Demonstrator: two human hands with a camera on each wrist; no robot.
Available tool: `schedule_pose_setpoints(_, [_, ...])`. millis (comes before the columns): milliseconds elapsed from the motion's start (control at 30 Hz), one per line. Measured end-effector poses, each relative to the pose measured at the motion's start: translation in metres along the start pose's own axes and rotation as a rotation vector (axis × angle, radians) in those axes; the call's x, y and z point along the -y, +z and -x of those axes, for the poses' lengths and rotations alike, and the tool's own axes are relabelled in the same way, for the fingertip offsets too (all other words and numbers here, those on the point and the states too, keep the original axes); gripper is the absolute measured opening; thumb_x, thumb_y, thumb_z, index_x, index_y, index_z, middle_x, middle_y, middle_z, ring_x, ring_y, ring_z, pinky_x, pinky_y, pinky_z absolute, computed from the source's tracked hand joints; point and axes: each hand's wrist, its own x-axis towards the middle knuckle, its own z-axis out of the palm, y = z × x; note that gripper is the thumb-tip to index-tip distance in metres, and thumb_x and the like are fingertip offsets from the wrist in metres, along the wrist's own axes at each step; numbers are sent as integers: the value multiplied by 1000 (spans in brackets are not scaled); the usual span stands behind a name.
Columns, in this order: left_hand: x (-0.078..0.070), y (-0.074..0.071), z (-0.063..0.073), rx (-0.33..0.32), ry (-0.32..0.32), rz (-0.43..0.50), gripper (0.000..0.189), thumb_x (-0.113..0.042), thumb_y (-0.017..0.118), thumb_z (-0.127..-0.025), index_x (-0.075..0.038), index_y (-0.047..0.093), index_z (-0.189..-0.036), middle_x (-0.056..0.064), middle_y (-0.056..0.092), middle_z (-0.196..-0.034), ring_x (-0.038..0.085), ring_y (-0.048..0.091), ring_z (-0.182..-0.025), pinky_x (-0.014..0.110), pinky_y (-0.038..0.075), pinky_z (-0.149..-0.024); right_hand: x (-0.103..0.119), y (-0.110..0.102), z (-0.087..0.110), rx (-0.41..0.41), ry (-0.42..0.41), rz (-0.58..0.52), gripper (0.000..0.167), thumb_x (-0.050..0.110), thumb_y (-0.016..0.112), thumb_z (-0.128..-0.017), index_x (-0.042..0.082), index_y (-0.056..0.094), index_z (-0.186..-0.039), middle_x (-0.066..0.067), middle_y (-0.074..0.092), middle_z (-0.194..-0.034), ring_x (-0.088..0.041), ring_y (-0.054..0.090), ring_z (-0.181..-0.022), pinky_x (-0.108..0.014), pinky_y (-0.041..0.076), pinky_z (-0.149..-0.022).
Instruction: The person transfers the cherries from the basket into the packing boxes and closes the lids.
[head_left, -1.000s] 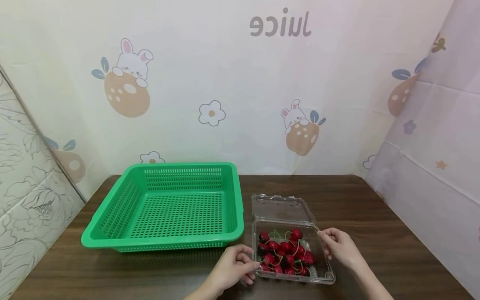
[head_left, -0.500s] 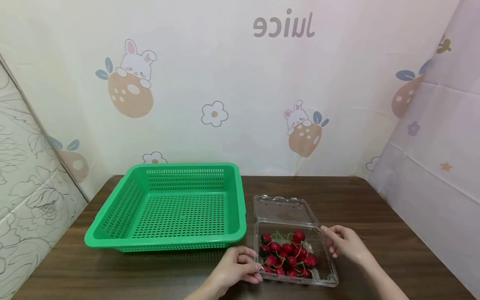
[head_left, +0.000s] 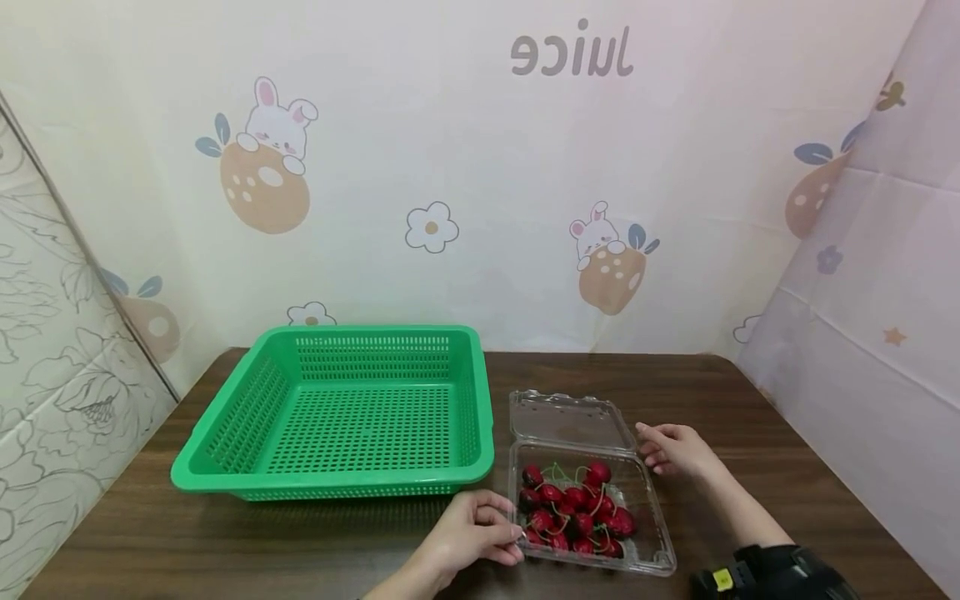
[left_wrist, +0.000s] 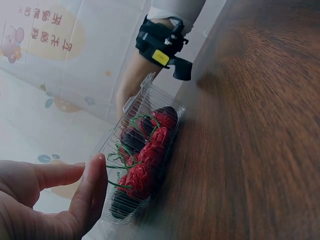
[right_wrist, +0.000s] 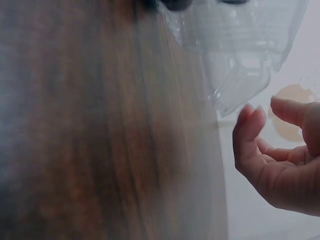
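A clear plastic clamshell box lies on the table with its lid folded back toward the wall. Several dark red cherries with green stems fill its left part. At the box's front left corner, my left hand pinches the rim between thumb and fingers; the left wrist view shows the thumb and a fingertip meeting right at the box's edge. My right hand hovers beside the hinge at the right, holding nothing. The right wrist view has its thumb and loosely bent fingers apart, close to the lid's corner.
Left of the box stands a large green slotted basket with nothing in it. A brown wooden table carries both, with a patterned cloth wall behind. The right wrist wears a black camera mount.
My right hand has left the box's right rim and moved back toward the hinge and lid. The left hand keeps its place at the front left corner.
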Motion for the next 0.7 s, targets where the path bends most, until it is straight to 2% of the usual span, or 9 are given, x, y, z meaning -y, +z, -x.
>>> schedule_pose_setpoints(133, [1, 0, 0, -1, -1, -2, 23, 8, 57, -80, 11, 49, -102, 11, 61, -70, 15, 61, -58, 30, 51, -57, -6, -2, -10, 77, 53, -72, 61, 35, 44, -92, -20, 38, -118, -5, 59, -80, -11, 57, -68, -25, 49, -61])
schedule_pose_setpoints(267, [2, 0, -1, -3, 1, 0, 23, 8, 57, -80, 11, 49, -101, 11, 61, -70, 15, 61, -57, 30, 51, -57, -10, -2, -17, 121, 65, -81, 64, 37, 43, -93, -20, 34, -121, -7, 59, -85, -12, 57, -72, -26, 49, -64])
schedule_pose_setpoints(500, [1, 0, -1, -6, 2, 9, 23, 9, 57, -79, 11, 49, -100, 10, 61, -70, 15, 61, -57, 29, 51, -56, -11, 0, -29, 170, 75, -85, 62, 38, 43, -92, -18, 39, -120, -4, 56, -81, -10, 54, -67, -25, 48, -62])
schedule_pose_setpoints(700, [0, 0, -1, 0, 13, 22, 23, 9, 57, -79, 12, 49, -101, 10, 61, -69, 14, 60, -57, 29, 51, -57, -8, 0, -35, 192, 52, -99, 53, 29, 45, -93, -19, 42, -116, -2, 57, -76, -8, 53, -63, -23, 47, -59])
